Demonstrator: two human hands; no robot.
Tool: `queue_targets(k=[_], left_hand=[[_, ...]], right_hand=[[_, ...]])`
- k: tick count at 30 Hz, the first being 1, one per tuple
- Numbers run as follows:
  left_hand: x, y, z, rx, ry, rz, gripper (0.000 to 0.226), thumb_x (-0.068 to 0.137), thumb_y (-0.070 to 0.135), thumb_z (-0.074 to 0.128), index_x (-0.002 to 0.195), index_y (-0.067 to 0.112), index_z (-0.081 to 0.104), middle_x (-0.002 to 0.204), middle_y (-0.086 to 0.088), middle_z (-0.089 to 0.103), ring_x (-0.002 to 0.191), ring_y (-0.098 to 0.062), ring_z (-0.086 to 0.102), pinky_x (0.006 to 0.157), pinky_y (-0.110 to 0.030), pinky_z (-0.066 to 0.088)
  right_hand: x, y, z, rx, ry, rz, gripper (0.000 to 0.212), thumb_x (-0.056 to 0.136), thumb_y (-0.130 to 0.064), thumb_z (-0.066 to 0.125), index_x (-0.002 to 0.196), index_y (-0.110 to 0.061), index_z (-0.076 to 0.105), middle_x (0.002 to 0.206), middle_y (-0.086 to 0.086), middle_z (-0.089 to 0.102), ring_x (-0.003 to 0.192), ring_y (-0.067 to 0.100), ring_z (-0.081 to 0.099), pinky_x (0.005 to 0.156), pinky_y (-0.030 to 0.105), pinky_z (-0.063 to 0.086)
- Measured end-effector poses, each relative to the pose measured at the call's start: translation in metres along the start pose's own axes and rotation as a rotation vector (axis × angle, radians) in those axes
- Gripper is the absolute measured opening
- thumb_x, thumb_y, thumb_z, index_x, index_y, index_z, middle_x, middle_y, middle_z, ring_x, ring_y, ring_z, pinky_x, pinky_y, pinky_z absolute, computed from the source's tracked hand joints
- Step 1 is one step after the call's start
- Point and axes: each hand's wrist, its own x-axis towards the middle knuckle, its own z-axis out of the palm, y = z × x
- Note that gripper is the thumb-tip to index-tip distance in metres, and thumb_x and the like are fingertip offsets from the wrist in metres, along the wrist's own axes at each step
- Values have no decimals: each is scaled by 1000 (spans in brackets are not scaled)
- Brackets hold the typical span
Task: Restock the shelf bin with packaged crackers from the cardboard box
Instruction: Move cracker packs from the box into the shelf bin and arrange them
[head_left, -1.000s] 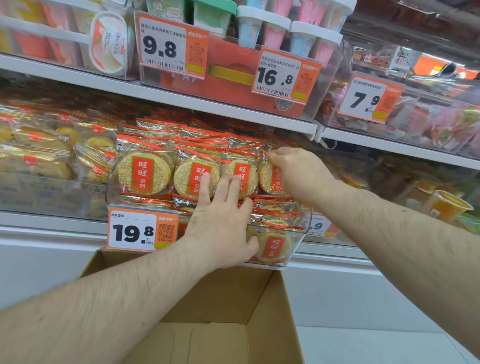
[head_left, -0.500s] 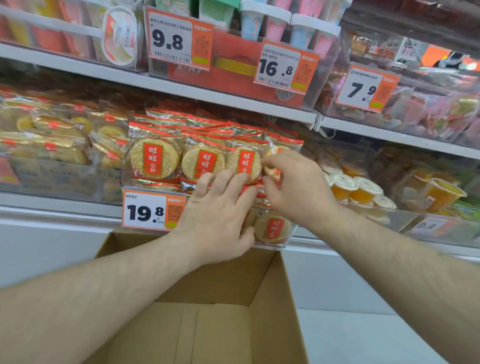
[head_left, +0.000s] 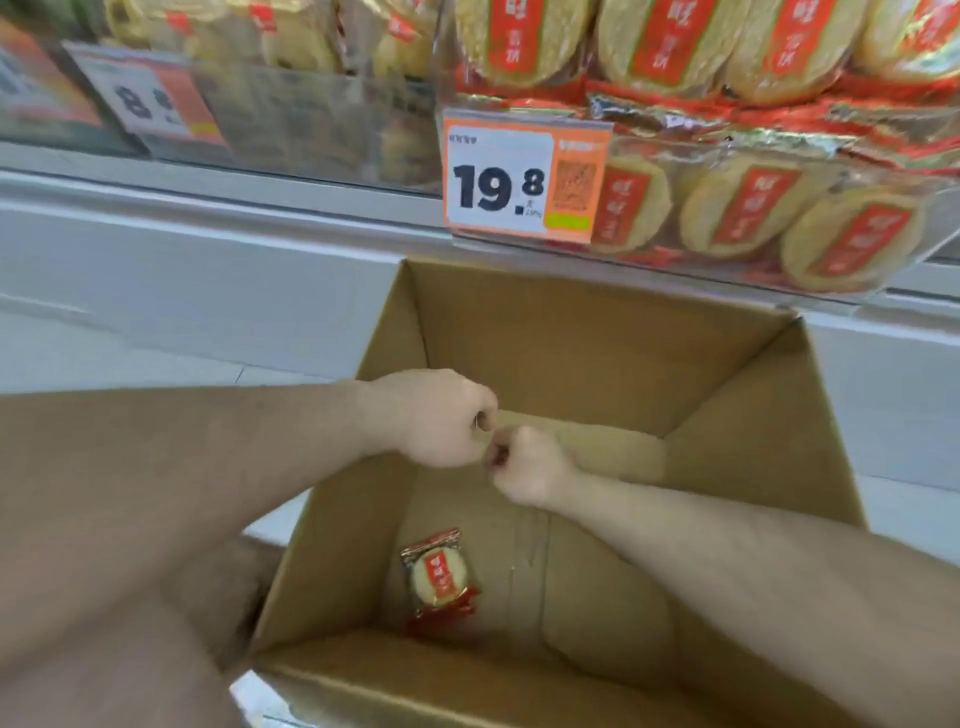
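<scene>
The open cardboard box (head_left: 597, 338) stands below the shelf. One packaged cracker (head_left: 439, 577), round with a red label, lies on its floor near the left wall. My left hand (head_left: 434, 418) and my right hand (head_left: 527, 465) hang inside the box above it, both curled into loose fists, knuckles almost touching, with nothing visible in them. The clear shelf bin (head_left: 904, 244) at the top right is packed with crackers in red and gold wrappers, behind a 19.8 price tag (head_left: 522, 184).
A neighbouring clear bin (head_left: 311, 124) with yellowish packets and another price tag sits on the shelf to the left. The white shelf edge (head_left: 208, 208) runs across the view above the box. Pale floor shows left of the box.
Both hands left the crackers in the shelf bin and dropped into the cardboard box, fingers now curled shut. My view tilted down from the shelves to the box interior.
</scene>
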Motion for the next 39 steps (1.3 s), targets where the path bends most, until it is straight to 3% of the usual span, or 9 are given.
queue_targets(k=[3,6,12,19,22,24,28,34,39], left_hand=[[2,-10,17,-101,-82,-67,37,91,25,53,127,22,55,125,4,61,114,-17,56,92,-24,46],[2,-20,29,-164,-165,-125,38,91,22,52,129,21,55,125,4,60,113,-15,55,88,-21,44],[6,-28,32,-274,-185,-187,35,91,23,53,126,24,55,123,7,60,109,-13,55,88,-22,44],[8,-27,27,-342,-189,-211,35,90,23,54,126,25,55,122,7,60,108,-13,56,92,-27,48],[8,-24,24,-361,-162,-209,37,90,23,55,126,25,54,123,8,59,106,-13,58,88,-25,49],[9,-20,21,-364,-140,-203,40,89,24,56,129,24,51,123,7,60,105,-14,59,84,-24,50],[11,-10,8,-364,-77,-194,62,87,35,62,142,19,37,132,0,55,112,-18,58,95,-33,50],[5,14,-20,-720,-57,-140,92,62,59,75,140,27,37,120,7,59,109,-14,58,92,-33,48],[-6,58,-44,-1146,-20,146,46,80,21,79,122,22,59,113,0,72,105,-22,69,98,-49,50]], right_hand=[[21,8,70,-2,-242,211,32,89,-13,55,119,-3,60,123,15,64,114,31,60,83,31,48],[22,12,116,89,-383,378,66,89,-32,66,144,-6,39,145,12,46,133,25,46,107,28,38],[26,13,161,246,-273,615,81,62,-43,89,130,-16,55,125,0,63,113,15,61,94,24,50],[23,17,170,592,-356,704,64,65,-15,89,121,-6,59,112,9,67,99,24,66,83,33,57],[20,22,142,706,-420,638,50,75,-11,81,120,-4,59,106,7,65,88,20,66,79,32,56],[18,30,109,755,-429,590,42,77,-12,80,115,-7,64,108,7,69,97,21,67,91,35,54],[-4,37,19,822,-365,447,23,81,-12,77,102,-14,69,100,3,74,95,21,69,85,33,54],[-73,25,-106,867,-279,197,36,84,-6,71,119,-14,66,113,6,72,109,24,67,101,39,49],[-129,5,-168,818,-156,50,39,77,-6,78,114,-16,68,108,6,74,104,22,69,95,36,52]])
